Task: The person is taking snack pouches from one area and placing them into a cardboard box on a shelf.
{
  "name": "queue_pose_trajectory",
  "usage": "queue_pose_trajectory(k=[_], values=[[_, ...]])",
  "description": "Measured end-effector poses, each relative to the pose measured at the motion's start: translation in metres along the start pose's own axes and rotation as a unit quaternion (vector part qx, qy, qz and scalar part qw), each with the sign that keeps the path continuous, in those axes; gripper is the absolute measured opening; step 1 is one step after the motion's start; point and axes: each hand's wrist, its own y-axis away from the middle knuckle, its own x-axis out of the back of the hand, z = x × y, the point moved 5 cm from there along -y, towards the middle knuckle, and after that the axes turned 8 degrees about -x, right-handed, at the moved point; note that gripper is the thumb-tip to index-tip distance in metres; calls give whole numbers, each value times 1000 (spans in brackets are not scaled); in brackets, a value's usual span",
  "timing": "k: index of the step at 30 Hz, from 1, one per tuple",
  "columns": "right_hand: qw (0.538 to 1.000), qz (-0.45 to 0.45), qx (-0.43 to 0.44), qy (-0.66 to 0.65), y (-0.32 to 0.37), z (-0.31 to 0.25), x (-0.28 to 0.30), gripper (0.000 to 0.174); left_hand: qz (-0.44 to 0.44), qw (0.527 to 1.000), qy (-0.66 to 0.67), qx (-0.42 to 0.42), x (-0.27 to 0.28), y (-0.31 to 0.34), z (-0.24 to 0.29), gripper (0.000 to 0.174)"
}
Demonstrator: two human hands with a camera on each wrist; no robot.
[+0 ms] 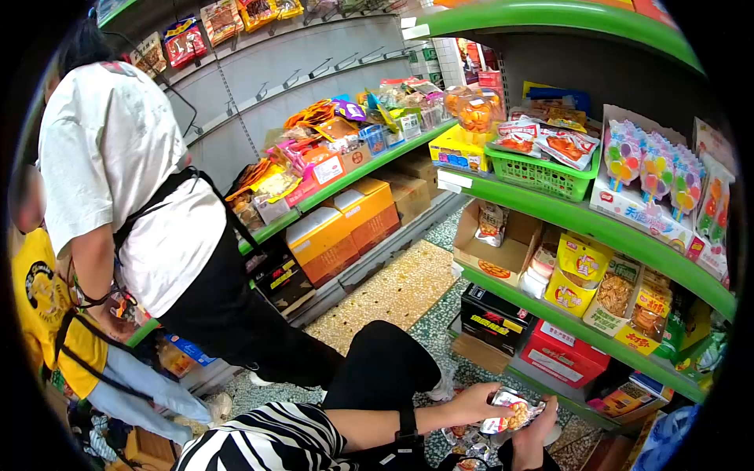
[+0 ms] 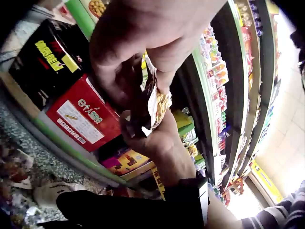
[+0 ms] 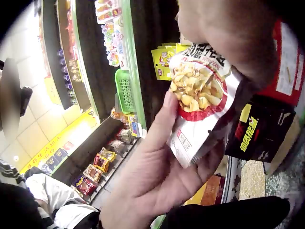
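A white and red snack packet [image 1: 510, 414] with a picture of pale golden pieces is held low in front of the knee, between both hands. My left hand [image 1: 470, 404] grips one end, its thumb along the packet's edge in the right wrist view, where the printed front of the packet [image 3: 198, 98] shows. On the opposite end, my right hand [image 1: 537, 430] pinches the packet; its fingertips are partly hidden in the right wrist view. From the left wrist view the packet [image 2: 155, 102] appears nearly edge-on, with its silvery-gold side between the two hands.
A green-edged shelf [image 1: 581, 208] stands at the right, bearing a green basket [image 1: 542, 169] and boxed snacks. Below are a black box [image 1: 495, 318] and a red box [image 1: 563, 353]. Shiny small packets [image 1: 467, 443] lie under the hands. At left stands a person in white [image 1: 126, 157].
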Motion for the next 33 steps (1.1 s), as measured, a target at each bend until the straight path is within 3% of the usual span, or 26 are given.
queue_pose_trajectory(k=[3, 6, 8, 11, 12, 15, 18, 19, 20, 24, 26, 28, 31, 32, 33], values=[[999, -27, -20, -32, -3, 3, 2, 22, 0, 997, 71, -40, -11, -1, 13, 50], [998, -24, -40, -52, -3, 1, -4, 23, 25, 960, 277, 15, -26, -5, -2, 49], [1000, 5, 6, -27, -3, -3, 0, 23, 36, 938, 344, 18, -32, -7, -6, 42], [999, 23, 31, -12, 1, -6, -1, 22, -24, 983, 178, -42, -37, -13, -10, 37], [999, 27, 33, -13, 2, -6, -1, 21, 9, 990, 123, -70, -37, -11, -1, 34], [999, 16, -15, -32, 3, -9, -7, 18, 5, 999, -33, -29, -31, -7, 9, 37], [996, -6, -80, -38, 6, -8, -7, 19, 2, 995, -54, -79, -28, -8, 16, 38], [996, 1, -82, -33, 5, -8, -2, 19, 1, 994, -62, -94, -27, -8, 19, 38], [996, 8, -83, -28, 4, -9, 0, 19, -24, 996, -71, -53, -25, -8, 18, 36], [997, -3, -68, -47, -2, -8, -1, 22, -60, 994, -33, -84, -24, -18, 10, 38], [996, -5, -54, -71, -5, -7, 7, 26, 8, 993, -58, -103, -22, -17, 8, 40], [998, 6, 16, -52, -9, -11, 6, 27, 79, 988, -60, -118, -20, -14, 16, 41], [997, 25, 62, -37, -8, -16, 6, 32, 69, 972, -208, -86, -15, -7, 34, 39], [998, 35, 52, -26, -11, -13, 14, 31, 83, 975, -166, -123, -17, -6, 27, 39], [998, 48, 43, -14, -11, -14, 16, 30, 59, 987, -119, -84, -18, -4, 34, 36]])
